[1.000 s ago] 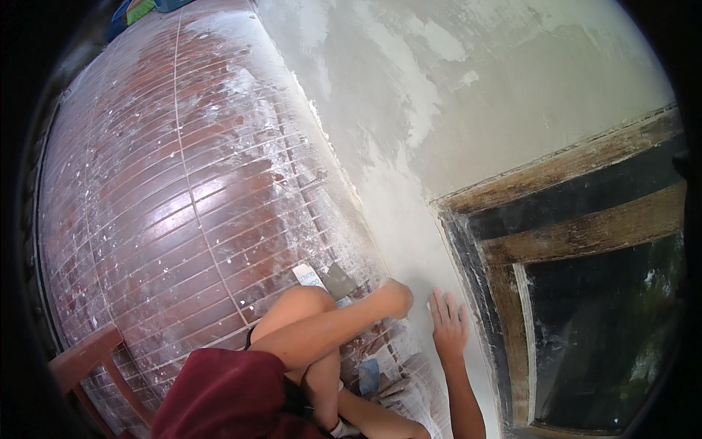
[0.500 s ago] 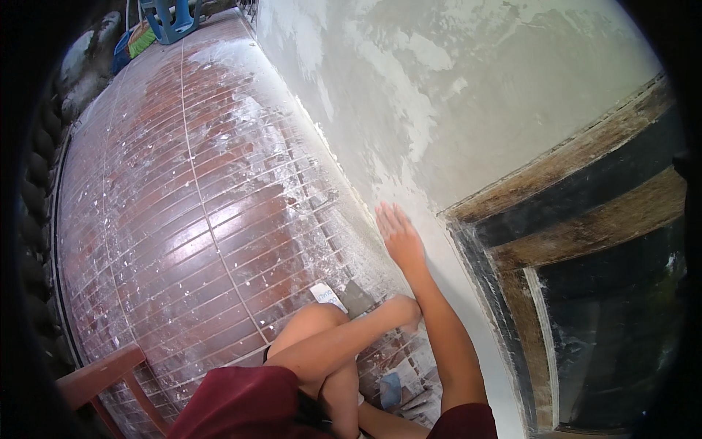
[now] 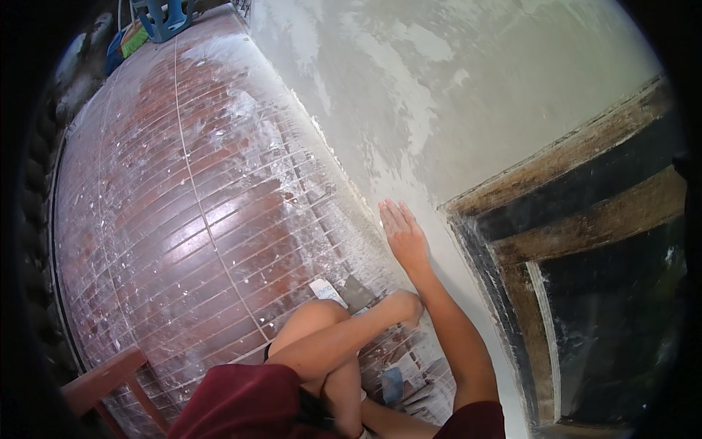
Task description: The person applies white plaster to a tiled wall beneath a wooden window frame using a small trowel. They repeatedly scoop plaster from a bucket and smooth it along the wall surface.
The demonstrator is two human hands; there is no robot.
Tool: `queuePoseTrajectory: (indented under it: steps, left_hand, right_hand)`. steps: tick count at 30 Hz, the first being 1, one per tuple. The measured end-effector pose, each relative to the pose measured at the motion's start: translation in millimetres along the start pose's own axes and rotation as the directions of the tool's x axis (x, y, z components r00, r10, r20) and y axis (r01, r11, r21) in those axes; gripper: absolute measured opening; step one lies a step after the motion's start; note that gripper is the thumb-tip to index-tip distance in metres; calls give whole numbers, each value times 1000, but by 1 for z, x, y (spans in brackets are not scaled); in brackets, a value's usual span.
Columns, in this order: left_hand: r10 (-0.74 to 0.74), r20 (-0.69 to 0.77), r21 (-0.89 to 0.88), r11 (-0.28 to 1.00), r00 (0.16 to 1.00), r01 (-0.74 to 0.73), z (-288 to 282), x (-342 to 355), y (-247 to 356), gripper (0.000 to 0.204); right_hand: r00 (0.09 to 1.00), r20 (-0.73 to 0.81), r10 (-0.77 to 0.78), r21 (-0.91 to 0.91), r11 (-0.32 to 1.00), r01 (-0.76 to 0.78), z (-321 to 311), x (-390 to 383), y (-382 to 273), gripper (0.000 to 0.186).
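My right hand [image 3: 402, 230] lies against the pale plastered wall [image 3: 446, 102], fingers stretched out, low beside the uneven seam where wall meets tiled floor; anything under its palm is hidden. Below it, my left hand [image 3: 407, 311] is bent down at the wrist beside my right forearm and near the wall's base, its fingers largely out of sight. A white printed card [image 3: 326, 291] and a grey flat piece [image 3: 357, 293] lie on the floor near my left hand, and a blue scrap [image 3: 393, 384] is farther down among pale debris.
Dusty red tiled floor [image 3: 153, 190] stretches left to a dark balustrade. At the far end are a blue plastic stool [image 3: 164, 20] and a green broom [image 3: 135, 40]. A wooden rail [image 3: 99, 377] is at lower left. A weathered wooden window frame [image 3: 585, 230] with dark panes fills the right.
My right hand has moved up and leftward along the wall since a second ago, staying roughly there over the last half second. My left hand has shifted slightly right and down.
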State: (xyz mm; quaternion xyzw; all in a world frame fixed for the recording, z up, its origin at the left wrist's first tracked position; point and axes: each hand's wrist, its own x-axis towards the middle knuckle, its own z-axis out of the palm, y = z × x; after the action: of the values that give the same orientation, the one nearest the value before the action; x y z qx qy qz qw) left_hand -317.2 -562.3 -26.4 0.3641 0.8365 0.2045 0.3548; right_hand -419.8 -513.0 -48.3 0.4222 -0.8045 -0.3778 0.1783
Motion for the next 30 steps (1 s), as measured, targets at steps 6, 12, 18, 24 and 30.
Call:
queuePoseTrajectory:
  steps: [6,12,18,24,30]
  left_hand:
    - [14,-14,35,999,1000,-13,-7,-2,1,45]
    - [53,-22,44,998,998,-52,0,-4,6,47]
    - [19,-117,-33,999,993,-23,2,0,1,40]
    - [49,-80,3,999,996,-49,-5,-12,-4,47]
    - [-10,-98,-18,1000,995,8,-12,-14,-1,42]
  right_hand:
    - [933,228,-280,-41,954,296,-12,-80,1,57]
    - [949,199,-244,-10,968,251,-15,-102,3,57]
    - [991,11,-131,-2,991,131,-24,-16,29,48]
    - [999,27,-30,47,998,29,-43,49,46,47]
    - [997,11,-82,60,995,82,-36,-30,38,50]
